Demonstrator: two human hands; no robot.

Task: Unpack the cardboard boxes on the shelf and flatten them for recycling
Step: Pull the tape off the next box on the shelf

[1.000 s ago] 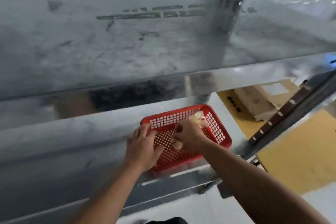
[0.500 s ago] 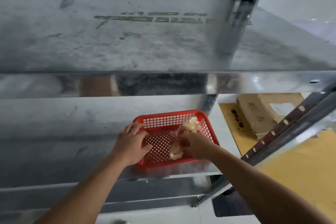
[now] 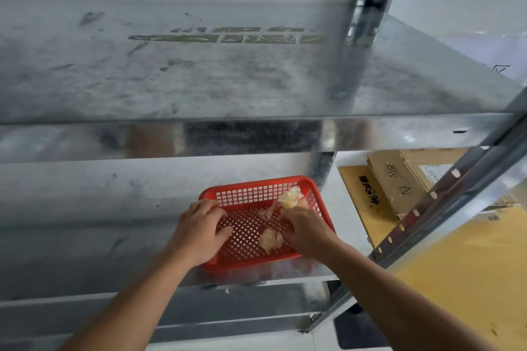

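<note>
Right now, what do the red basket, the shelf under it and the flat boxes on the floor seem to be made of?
Basket: moulded plastic, glossy red, with a grid of holes.
Shelf: sheet metal, probably galvanised steel, grey, mottled, reflective on its front edge.
Boxes: brown cardboard, matt, with printed marks and creased folds.

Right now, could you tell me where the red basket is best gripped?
By its two side rims, from the open front of the shelf: the red basket sits at the front edge, and its raised rim offers a lip. The left hand holds the left rim.
</note>
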